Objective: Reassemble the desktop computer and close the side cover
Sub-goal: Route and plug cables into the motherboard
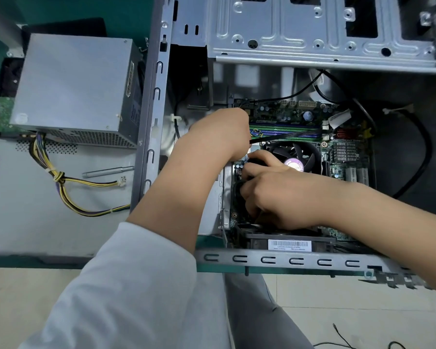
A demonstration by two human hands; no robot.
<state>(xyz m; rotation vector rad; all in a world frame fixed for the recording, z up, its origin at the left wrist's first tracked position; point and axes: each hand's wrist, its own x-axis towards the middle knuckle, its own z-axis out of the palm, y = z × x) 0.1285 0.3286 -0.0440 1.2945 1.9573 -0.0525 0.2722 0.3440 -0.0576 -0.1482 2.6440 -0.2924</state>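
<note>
The open computer case (287,259) lies on its side on the green worktop (91,11), its motherboard (287,114) facing up; the left hand (219,132) reaches in at the board's left edge with fingers hidden under it, so I cannot tell their grip, though a thin black strip (287,136) runs right from it. The right hand (275,195) curls its fingers (252,170) round a black cable (237,187) beside the cooler fan (295,154); the power supply (73,84) sits outside on the left, on the grey side cover (23,222).

open grey computer case (287,259) lying flat, motherboard (287,114) exposed, side cover (23,210) off
</note>
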